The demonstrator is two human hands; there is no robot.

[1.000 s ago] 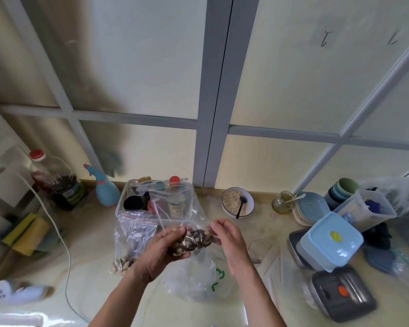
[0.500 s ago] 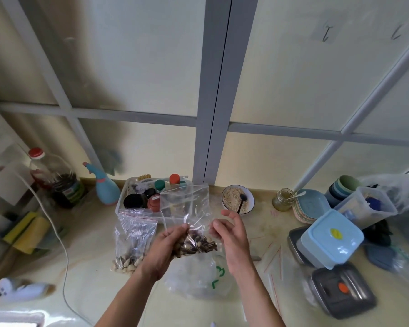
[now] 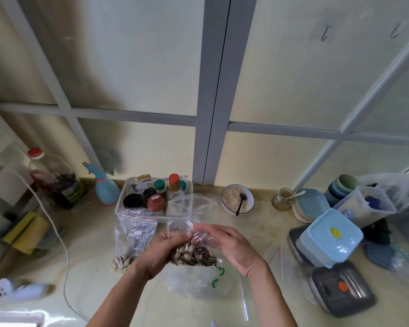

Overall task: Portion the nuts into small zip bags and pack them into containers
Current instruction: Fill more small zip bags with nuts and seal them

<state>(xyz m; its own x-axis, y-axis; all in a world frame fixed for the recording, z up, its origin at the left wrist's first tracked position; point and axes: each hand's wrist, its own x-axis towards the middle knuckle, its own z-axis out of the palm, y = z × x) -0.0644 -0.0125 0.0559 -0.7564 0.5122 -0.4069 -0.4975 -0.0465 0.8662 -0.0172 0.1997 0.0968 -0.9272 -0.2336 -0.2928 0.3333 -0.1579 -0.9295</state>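
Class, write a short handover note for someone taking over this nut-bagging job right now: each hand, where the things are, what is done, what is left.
Left hand grips the small zip bag of nuts by its neck, top not visibly sealed.
Right hand: open, fingers against the bag's upper part.
Second bag with nuts stands left, in front of the white basket.
Blue-lidded container sits closed on the right.
Done: two bags hold nuts.
Left: seal the bags and pack them into containers.

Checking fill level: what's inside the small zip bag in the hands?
The zip bag holds striped seeds and pale nuts bunched at the bottom; its upper part looks empty. The left hand covers the bag's left side, hiding anything there.
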